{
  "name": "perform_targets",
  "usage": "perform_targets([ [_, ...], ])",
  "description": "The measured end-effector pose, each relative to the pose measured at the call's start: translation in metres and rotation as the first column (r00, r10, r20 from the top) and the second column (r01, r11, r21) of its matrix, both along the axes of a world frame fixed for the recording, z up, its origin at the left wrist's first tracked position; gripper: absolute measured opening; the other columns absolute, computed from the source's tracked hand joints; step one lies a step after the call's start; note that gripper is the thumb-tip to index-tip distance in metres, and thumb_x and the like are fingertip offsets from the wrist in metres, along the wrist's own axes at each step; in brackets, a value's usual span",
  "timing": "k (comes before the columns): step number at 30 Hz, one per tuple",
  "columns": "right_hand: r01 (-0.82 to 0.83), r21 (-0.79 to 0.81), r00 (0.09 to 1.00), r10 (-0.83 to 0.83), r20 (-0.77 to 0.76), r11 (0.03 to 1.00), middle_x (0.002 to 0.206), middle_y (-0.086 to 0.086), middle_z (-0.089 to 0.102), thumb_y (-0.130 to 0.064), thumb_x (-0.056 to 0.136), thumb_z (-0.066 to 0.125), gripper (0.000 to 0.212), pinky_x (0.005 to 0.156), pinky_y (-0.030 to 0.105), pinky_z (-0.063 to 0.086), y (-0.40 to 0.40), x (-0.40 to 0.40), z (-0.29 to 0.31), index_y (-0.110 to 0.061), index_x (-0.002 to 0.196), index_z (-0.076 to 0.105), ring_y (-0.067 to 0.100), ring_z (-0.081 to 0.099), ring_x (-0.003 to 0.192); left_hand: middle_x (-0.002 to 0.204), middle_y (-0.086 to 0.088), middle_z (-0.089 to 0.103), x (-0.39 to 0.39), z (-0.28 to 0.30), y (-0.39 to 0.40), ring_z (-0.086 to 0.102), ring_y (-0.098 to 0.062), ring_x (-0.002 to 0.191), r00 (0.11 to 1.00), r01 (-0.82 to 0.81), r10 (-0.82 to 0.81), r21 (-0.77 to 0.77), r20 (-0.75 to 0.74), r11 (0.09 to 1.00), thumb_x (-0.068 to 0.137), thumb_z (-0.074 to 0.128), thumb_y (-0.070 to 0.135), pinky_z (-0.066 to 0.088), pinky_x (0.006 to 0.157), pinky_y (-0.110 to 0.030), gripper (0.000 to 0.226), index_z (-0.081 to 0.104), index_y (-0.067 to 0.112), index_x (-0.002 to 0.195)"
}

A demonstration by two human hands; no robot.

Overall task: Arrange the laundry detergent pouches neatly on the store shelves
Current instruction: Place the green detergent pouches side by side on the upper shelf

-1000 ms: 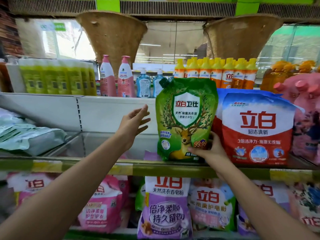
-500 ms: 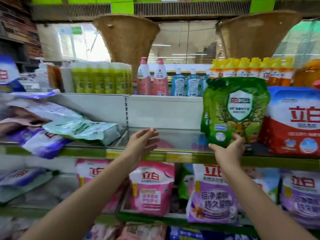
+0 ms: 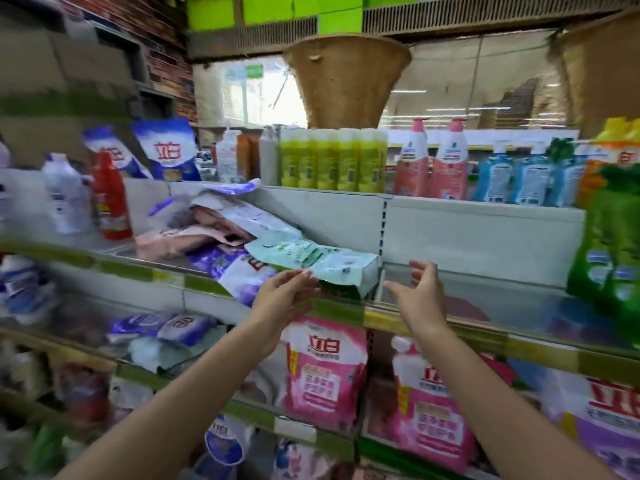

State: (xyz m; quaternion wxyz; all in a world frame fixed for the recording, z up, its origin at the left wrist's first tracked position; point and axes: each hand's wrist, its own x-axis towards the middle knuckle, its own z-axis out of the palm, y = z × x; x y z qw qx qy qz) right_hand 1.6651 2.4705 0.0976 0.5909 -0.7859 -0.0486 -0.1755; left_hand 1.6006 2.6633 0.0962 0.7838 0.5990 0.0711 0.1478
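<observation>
A: Logging from the remote station. I am seeing both hands raised at centre frame. The left hand (image 3: 284,296) is lying with straight fingers, its tips touching the front edge of the pale green pouch (image 3: 311,259). The right hand (image 3: 420,294) is hovering released, fingers spread, holding nothing, just right of that pouch.

B: Where is the pouch sitting?

A: It is lying flat on the middle shelf (image 3: 346,308), topping a slumped pile: a purple-and-white pouch (image 3: 242,271) under it, pinkish bags (image 3: 194,237) behind. At the right edge a green pouch (image 3: 609,251) is standing upright on the same shelf, blurred.

B: Other stock?

A: On the upper shelf, yellow-green bottles (image 3: 332,161), two pink pump bottles (image 3: 431,161) and blue bottles (image 3: 519,181) are standing in rows. Below, pink pouches (image 3: 325,372) are standing upright. At upper left, blue-and-white bags (image 3: 166,154) are leaning by a brick wall (image 3: 162,64); a woven basket (image 3: 346,77) is sitting above.
</observation>
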Motion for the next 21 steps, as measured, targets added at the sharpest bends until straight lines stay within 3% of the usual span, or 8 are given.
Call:
perform_targets([
  [4,-0.013,-0.292,0.981,0.069,0.18,0.956,0.129,0.01,0.048,-0.017,0.086,0.067,0.045,0.096,0.033,0.04,0.05,0.015,0.018,-0.011,0.128,0.049,0.025,0.05,0.116,0.105,-0.008,0.065,0.028,0.003,0.043,0.061,-0.014,0.09,0.972,-0.234,0.235,0.109,0.001,0.966,0.095,0.059,0.021,0.053,0.084,-0.035,0.012,0.061,0.012,0.103],
  [7,0.052,-0.667,0.931,0.205,0.301,0.743,0.13,0.008,0.051,-0.03,0.094,0.056,0.042,0.099,0.034,0.038,0.082,0.024,0.025,-0.009,0.129,0.051,0.025,0.047,0.122,0.116,-0.013,0.06,0.057,0.009,0.07,0.056,-0.018,0.088,0.923,-0.378,0.384,0.218,0.017,0.9,0.095,0.057,0.023,0.045,0.079,-0.033,0.025,0.052,0.011,0.116],
  [9,0.032,-0.792,0.934,0.264,0.241,0.609,0.136,0.007,0.05,-0.042,0.096,0.05,0.049,0.102,0.034,0.039,0.101,0.029,0.025,-0.009,0.132,0.05,0.024,0.045,0.126,0.112,-0.012,0.06,0.074,0.013,0.083,0.058,-0.019,0.082,0.923,-0.37,0.382,0.183,-0.035,0.911,0.093,0.057,0.02,0.047,0.075,-0.033,0.031,0.046,0.011,0.121],
  [11,0.03,-0.875,0.948,0.263,0.178,0.484,0.137,0.009,0.05,-0.051,0.094,0.049,0.056,0.105,0.036,0.038,0.117,0.036,0.023,-0.008,0.131,0.049,0.026,0.045,0.127,0.103,-0.009,0.06,0.088,0.017,0.091,0.058,-0.017,0.071,0.933,-0.337,0.351,0.146,-0.085,0.93,0.092,0.056,0.013,0.051,0.071,-0.034,0.03,0.043,0.012,0.119],
  [14,0.053,-0.945,0.964,0.229,0.132,0.323,0.136,0.012,0.049,-0.058,0.09,0.051,0.069,0.107,0.04,0.035,0.135,0.048,0.018,-0.006,0.134,0.044,0.028,0.045,0.127,0.102,-0.007,0.056,0.105,0.019,0.097,0.055,-0.019,0.076,0.933,-0.329,0.351,0.213,-0.073,0.92,0.088,0.054,0.002,0.053,0.08,-0.04,0.03,0.051,0.018,0.113],
  [16,0.082,-0.956,0.971,0.193,0.14,0.281,0.14,0.014,0.046,-0.054,0.091,0.054,0.073,0.11,0.044,0.032,0.143,0.054,0.014,-0.003,0.14,0.038,0.029,0.043,0.129,0.09,-0.005,0.056,0.114,0.018,0.103,0.053,-0.019,0.071,0.938,-0.312,0.34,0.257,-0.071,0.914,0.086,0.054,-0.002,0.052,0.076,-0.038,0.028,0.06,0.015,0.109],
  [19,0.153,-0.957,0.97,0.148,0.193,0.246,0.146,0.019,0.039,-0.037,0.091,0.058,0.075,0.11,0.047,0.031,0.151,0.059,0.009,0.002,0.146,0.026,0.033,0.04,0.132,0.072,-0.009,0.057,0.122,0.016,0.115,0.053,-0.022,0.056,0.946,-0.278,0.312,0.278,-0.088,0.92,0.086,0.054,-0.007,0.053,0.052,-0.026,0.025,0.067,0.007,0.102],
  [21,0.177,-0.951,0.97,0.118,0.212,0.256,0.148,0.021,0.037,-0.037,0.09,0.059,0.08,0.109,0.045,0.032,0.151,0.06,0.006,0.003,0.147,0.02,0.034,0.039,0.133,0.071,-0.012,0.059,0.128,0.016,0.121,0.055,-0.024,0.055,0.946,-0.281,0.315,0.296,-0.074,0.913,0.084,0.05,-0.012,0.058,0.056,-0.034,0.028,0.068,0.001,0.102],
])
